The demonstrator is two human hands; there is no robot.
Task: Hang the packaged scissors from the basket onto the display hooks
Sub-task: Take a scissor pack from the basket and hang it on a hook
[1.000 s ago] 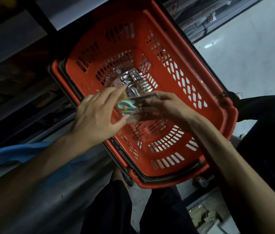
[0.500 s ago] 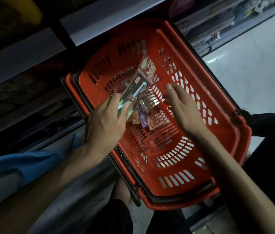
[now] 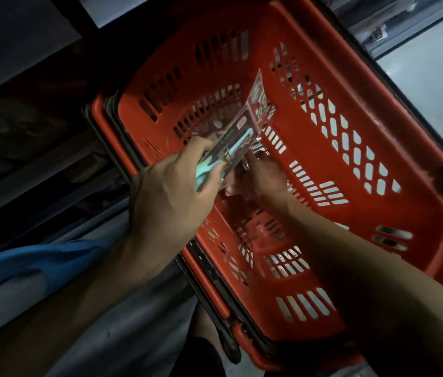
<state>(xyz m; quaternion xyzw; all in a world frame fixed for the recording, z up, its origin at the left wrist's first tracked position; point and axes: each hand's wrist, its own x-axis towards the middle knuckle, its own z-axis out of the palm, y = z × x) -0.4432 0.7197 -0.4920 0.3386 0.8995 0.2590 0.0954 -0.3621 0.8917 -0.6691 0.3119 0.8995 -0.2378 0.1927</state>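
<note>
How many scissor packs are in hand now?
1: the scissor pack, held by the left hand over the basket. The right hand reaches for blurred packaging below; more may be hidden.

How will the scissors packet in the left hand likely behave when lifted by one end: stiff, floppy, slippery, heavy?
Probably fairly stiff: gripped at its handle end by the left hand, the scissors packet juts out straight over the red basket without drooping. Likely light, since one hand's pinch carries it. Its glossy wrap may be slippery.
</note>
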